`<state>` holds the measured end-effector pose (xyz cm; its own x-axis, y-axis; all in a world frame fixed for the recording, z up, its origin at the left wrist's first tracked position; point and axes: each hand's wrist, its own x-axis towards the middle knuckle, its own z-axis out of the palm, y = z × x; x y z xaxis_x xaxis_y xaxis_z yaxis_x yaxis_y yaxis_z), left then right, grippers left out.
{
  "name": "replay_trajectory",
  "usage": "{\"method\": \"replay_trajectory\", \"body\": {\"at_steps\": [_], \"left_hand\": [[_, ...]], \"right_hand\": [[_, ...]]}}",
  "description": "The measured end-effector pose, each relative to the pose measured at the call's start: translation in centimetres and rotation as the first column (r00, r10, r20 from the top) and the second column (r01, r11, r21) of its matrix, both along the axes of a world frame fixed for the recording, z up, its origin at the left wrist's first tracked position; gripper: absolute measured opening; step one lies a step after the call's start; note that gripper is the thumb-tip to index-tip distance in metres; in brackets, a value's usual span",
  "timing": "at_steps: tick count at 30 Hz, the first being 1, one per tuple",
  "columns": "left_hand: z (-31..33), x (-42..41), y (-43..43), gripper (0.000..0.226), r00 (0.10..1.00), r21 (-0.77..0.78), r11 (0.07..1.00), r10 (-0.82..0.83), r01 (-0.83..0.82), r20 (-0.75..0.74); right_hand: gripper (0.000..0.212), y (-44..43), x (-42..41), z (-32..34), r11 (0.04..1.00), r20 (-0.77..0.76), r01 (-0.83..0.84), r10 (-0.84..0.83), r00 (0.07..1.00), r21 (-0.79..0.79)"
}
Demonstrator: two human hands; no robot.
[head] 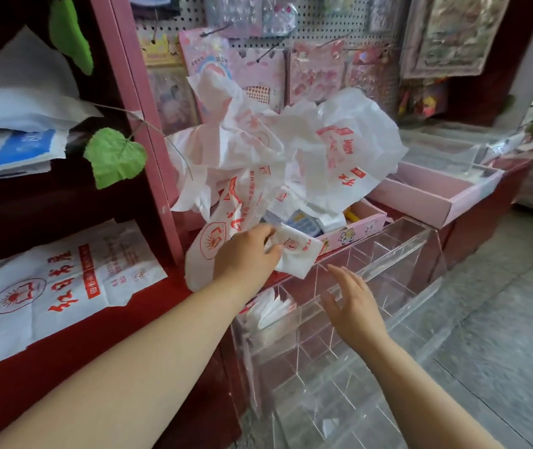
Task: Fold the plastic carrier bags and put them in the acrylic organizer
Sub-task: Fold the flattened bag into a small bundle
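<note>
The left hand (246, 254) pinched a small folded bag (294, 254) between thumb and curled fingers, holding it just past the far-left corner of the acrylic organizer (388, 254). The right hand (351, 301) gripped nothing, its fingers straight and spread, hovering over the organizer's dividers. The step in hand looked like stowing. This bag seemed fully folded, and the next move would call for lowering it on edge into a compartment, perhaps beside the stored bag (271, 309) standing in the near-left cell. Both forearms reached forward, the left crossing above the red shelf (174, 286). Behind the grip, a heap of crumpled bags (307, 147) sat unfolded over a pink box (352, 234), and a flat bag (57, 286) lay on the shelf.
</note>
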<state>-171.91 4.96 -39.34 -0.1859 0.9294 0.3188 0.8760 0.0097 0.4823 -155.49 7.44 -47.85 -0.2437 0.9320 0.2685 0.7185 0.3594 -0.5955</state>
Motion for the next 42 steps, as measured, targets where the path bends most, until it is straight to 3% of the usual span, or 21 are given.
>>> {"method": "replay_trajectory", "body": {"at_steps": [4, 11, 12, 16, 24, 28, 31, 35, 39, 42], "left_hand": [[-1.3, 1.9, 2.0, 0.022, 0.983, -0.211, 0.977, -0.026, -0.013, -0.182], [-0.2, 3.1, 1.6, 0.020, 0.937, -0.232, 0.967, -0.171, 0.101, -0.304], [0.3, 2.8, 1.5, 0.015, 0.940, -0.244, 0.965, -0.170, 0.098, -0.297], [1.2, 2.3, 1.5, 0.036, 0.958, -0.320, 0.943, -0.171, 0.091, -0.231], [0.9, 2.4, 2.1, 0.036, 0.983, -0.389, 0.903, -0.181, 0.182, 0.039], [1.5, 2.5, 2.3, 0.009, 0.971, -0.335, 0.912, -0.208, 0.235, 0.114], [0.2, 2.0, 2.9, 0.014, 0.988, -0.370, 0.916, -0.151, 0.156, 0.042], [-1.0, 0.7, 3.7, 0.003, 0.995, -0.420, 0.906, -0.086, 0.055, -0.055], [-0.8, 0.3, 3.9, 0.007, 0.966, -0.455, 0.889, -0.155, 0.045, -0.208], [0.0, 0.9, 4.0, 0.009, 0.896, -0.442, 0.895, -0.242, 0.058, -0.373]], "right_hand": [[0.050, 0.0, 0.4, -0.5, 1.000, -0.058, -0.019, 0.019, 0.998, -0.003], [0.055, 0.1, 0.9, -1.2, 0.998, -0.134, -0.061, 0.061, 0.989, 0.006], [0.056, 0.1, 0.8, -1.3, 0.998, -0.142, -0.061, 0.061, 0.988, 0.002], [0.060, 0.4, 0.5, -1.9, 0.998, -0.200, -0.057, 0.054, 0.978, -0.010], [0.063, 0.4, 0.8, -2.1, 0.997, -0.232, -0.068, 0.056, 0.971, -0.046], [0.062, 0.4, 0.7, -2.2, 0.996, -0.268, -0.068, 0.050, 0.962, -0.060], [0.063, 0.2, 0.6, -2.1, 0.996, -0.293, -0.068, 0.046, 0.955, -0.064], [0.070, 0.1, 0.8, -2.2, 0.994, -0.254, -0.084, 0.064, 0.965, -0.069], [0.071, 0.1, 0.7, -2.5, 0.995, -0.266, -0.087, 0.072, 0.961, -0.045], [0.072, 0.2, 0.7, -2.4, 0.995, -0.285, -0.095, 0.080, 0.955, -0.038]]}}
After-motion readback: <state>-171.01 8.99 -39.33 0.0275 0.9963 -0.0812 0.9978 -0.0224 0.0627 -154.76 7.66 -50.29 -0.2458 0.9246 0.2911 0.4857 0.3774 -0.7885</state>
